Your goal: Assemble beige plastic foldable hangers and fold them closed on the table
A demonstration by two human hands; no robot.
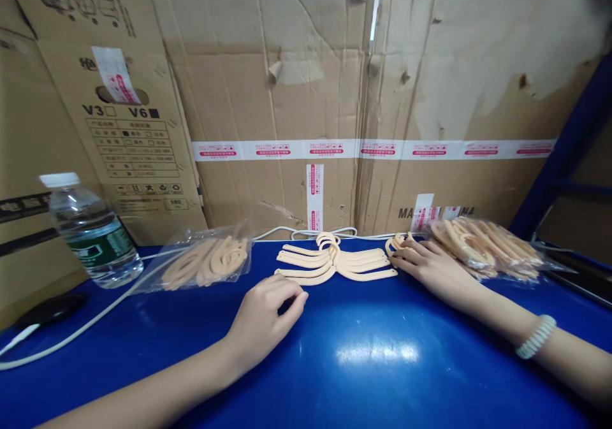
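Several beige folding hangers (335, 264) lie stacked with arms spread and hooks toward the cardboard, in the middle of the blue table. My left hand (265, 311) is just in front of their left arms, fingers curled and index tip close to the thumb; nothing shows in it. Right of the stack, my right hand (425, 263) has its fingers over another beige hanger (393, 243), whose curved end shows beyond the fingertips. The rest of that hanger is hidden under the hand. My right wrist wears a pale beaded bracelet (536, 337).
Clear bags of beige hangers lie at right (488, 247) and left (210, 263). A water bottle (90, 231) stands at far left, near a black device (50, 311) with a white cable (95, 320). Cardboard (268, 110) walls the back; a blue post (564, 136) rises at right.
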